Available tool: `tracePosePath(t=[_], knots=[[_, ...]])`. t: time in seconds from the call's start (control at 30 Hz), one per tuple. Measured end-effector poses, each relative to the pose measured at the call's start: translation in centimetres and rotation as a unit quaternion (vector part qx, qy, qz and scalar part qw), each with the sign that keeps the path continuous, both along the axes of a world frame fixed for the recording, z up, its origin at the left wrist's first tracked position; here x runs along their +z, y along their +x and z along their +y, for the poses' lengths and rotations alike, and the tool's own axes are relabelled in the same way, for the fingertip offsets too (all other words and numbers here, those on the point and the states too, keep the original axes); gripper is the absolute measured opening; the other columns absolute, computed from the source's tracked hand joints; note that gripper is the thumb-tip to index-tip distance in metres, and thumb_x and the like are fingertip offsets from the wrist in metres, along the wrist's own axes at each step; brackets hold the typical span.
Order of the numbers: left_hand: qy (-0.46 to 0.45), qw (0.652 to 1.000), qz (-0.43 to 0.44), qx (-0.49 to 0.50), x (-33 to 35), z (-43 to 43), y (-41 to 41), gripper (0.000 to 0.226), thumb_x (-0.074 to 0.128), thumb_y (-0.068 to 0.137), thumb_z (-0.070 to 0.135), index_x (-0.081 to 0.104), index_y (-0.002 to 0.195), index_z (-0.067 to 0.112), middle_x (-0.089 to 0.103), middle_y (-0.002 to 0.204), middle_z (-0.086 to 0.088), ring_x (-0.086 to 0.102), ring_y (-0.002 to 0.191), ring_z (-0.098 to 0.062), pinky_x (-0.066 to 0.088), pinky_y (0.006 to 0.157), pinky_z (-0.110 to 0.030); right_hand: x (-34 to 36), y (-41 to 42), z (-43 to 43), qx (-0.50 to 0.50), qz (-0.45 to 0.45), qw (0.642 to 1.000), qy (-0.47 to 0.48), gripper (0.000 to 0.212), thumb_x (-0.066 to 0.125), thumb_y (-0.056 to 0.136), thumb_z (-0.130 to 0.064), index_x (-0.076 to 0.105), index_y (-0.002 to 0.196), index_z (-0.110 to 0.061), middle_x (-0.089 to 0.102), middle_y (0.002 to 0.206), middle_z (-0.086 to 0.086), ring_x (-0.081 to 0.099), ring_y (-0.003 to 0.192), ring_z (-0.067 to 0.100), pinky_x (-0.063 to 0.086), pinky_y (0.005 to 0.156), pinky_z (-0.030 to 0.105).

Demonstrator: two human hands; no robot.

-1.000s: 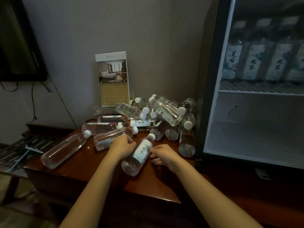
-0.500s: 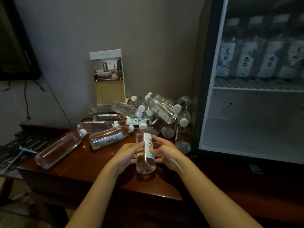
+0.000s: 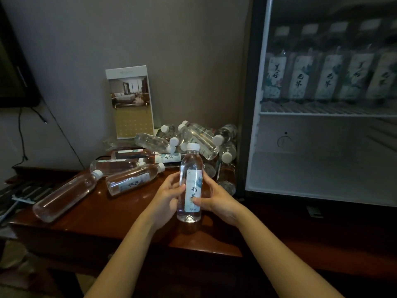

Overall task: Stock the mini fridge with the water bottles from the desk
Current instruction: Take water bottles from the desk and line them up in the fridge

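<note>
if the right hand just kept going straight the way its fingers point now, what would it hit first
The right hand points left, fingers already pressed on the upright bottle it holds. Past that bottle, the first thing in line is the left hand gripping the opposite side, as far as depth shows.

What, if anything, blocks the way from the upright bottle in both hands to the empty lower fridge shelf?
Nothing visible does. The bottle is upright between the left hand and right hand. The fridge seems open, with its lower shelf bare. The bottle pile lies behind, not across the path.
</note>
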State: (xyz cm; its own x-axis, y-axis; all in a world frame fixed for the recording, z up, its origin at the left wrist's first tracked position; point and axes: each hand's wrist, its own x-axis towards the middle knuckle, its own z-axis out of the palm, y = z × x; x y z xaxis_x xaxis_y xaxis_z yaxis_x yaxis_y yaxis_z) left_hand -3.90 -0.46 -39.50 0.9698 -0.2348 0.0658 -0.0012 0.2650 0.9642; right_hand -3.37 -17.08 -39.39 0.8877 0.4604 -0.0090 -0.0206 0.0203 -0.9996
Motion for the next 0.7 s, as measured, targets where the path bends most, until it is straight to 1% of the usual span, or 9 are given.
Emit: tracePosePath(t=[0.1, 0.17, 0.23, 0.33, 0.43, 0.5, 0.57, 0.63, 0.7], knots=[[-0.017, 1.000, -0.023, -0.012, 0.5, -1.2, -0.4, 0.062, 0.068, 0.068, 0.012, 0.045, 0.127, 0.015, 0.062, 0.115, -0.014, 0.061, 0.109, -0.032, 0.050, 0.089, -0.044, 0.8, -1.0, -1.3, -0.012, -0.040, 0.999, -0.018, 0.090, 0.064, 0.081, 0.002, 0.018, 0.144, -0.042, 0.056, 0.125, -0.001, 0.058, 0.113, 0.017, 0.052, 0.092, 0.038], [-0.013, 0.999, -0.043, -0.025, 1.4, -2.3, -0.8, 0.072, 0.079, 0.062, 0.019, 0.045, 0.126, 0.018, 0.065, 0.111, -0.010, 0.062, 0.109, -0.029, 0.050, 0.091, -0.043, 1.4, -1.6, -2.4, -0.026, -0.060, 0.998, -0.015, 0.089, 0.062, 0.082, 0.003, 0.019, 0.141, -0.047, 0.055, 0.122, -0.001, 0.058, 0.111, 0.016, 0.054, 0.086, 0.034], [0.004, 0.996, -0.069, -0.049, 2.5, -3.6, -1.0, 0.082, 0.086, 0.055, 0.027, 0.045, 0.125, 0.021, 0.066, 0.112, -0.008, 0.061, 0.110, -0.026, 0.049, 0.091, -0.041, 2.2, -2.0, -3.9, -0.047, -0.092, 0.994, -0.022, 0.089, 0.062, 0.082, 0.003, 0.019, 0.138, -0.051, 0.055, 0.124, 0.000, 0.057, 0.113, 0.016, 0.053, 0.089, 0.034], [0.033, 0.991, -0.110, -0.067, 3.9, -6.4, -1.4, 0.062, 0.072, 0.073, 0.015, 0.043, 0.127, 0.023, 0.061, 0.121, -0.010, 0.059, 0.114, -0.025, 0.048, 0.095, -0.044, 3.0, -2.7, -6.7, -0.085, -0.135, 0.987, -0.032, 0.091, 0.064, 0.081, 0.004, 0.019, 0.144, -0.043, 0.056, 0.127, 0.002, 0.056, 0.115, 0.015, 0.052, 0.089, 0.031], [0.058, 0.983, -0.147, -0.089, 4.6, -9.8, -1.3, 0.053, 0.065, 0.080, 0.011, 0.044, 0.124, 0.031, 0.063, 0.119, -0.003, 0.060, 0.113, -0.019, 0.049, 0.094, -0.040, 3.7, -3.7, -9.9, -0.146, -0.142, 0.978, -0.046, 0.081, 0.063, 0.080, 0.005, 0.028, 0.144, -0.031, 0.058, 0.123, -0.006, 0.057, 0.113, 0.009, 0.052, 0.084, 0.022], [0.080, 0.978, -0.162, -0.105, 5.1, -12.3, -1.1, 0.051, 0.061, 0.085, 0.012, 0.042, 0.126, 0.037, 0.062, 0.120, 0.004, 0.060, 0.112, -0.010, 0.051, 0.093, -0.035, 4.0, -4.2, -12.1, -0.187, -0.155, 0.968, -0.062, 0.078, 0.063, 0.081, 0.003, 0.031, 0.143, -0.031, 0.057, 0.126, -0.007, 0.055, 0.117, 0.011, 0.051, 0.089, 0.025], [0.097, 0.975, -0.166, -0.113, 5.5, -14.8, -0.8, 0.053, 0.057, 0.089, 0.016, 0.038, 0.132, 0.038, 0.058, 0.124, 0.011, 0.058, 0.112, -0.005, 0.051, 0.093, -0.031, 4.2, -4.5, -14.1, -0.225, -0.153, 0.959, -0.073, 0.078, 0.063, 0.082, 0.001, 0.029, 0.144, -0.032, 0.055, 0.130, -0.006, 0.052, 0.119, 0.011, 0.047, 0.096, 0.030], [0.104, 0.975, -0.154, -0.123, 5.5, -17.1, -0.3, 0.056, 0.055, 0.091, 0.022, 0.032, 0.139, 0.039, 0.055, 0.129, 0.013, 0.055, 0.117, -0.008, 0.050, 0.096, -0.038, 4.4, -4.4, -15.7, -0.260, -0.144, 0.952, -0.076, 0.078, 0.062, 0.083, 0.000, 0.026, 0.144, -0.034, 0.053, 0.131, -0.003, 0.052, 0.118, 0.011, 0.047, 0.094, 0.027], [0.112, 0.975, -0.148, -0.120, 5.2, -19.1, 0.5, 0.058, 0.055, 0.091, 0.028, 0.030, 0.141, 0.041, 0.052, 0.133, 0.011, 0.050, 0.123, -0.013, 0.045, 0.101, -0.046, 4.4, -3.8, -16.9, -0.294, -0.140, 0.942, -0.076, 0.079, 0.061, 0.084, 0.003, 0.023, 0.144, -0.032, 0.052, 0.131, 0.000, 0.052, 0.114, 0.011, 0.050, 0.085, 0.019]])
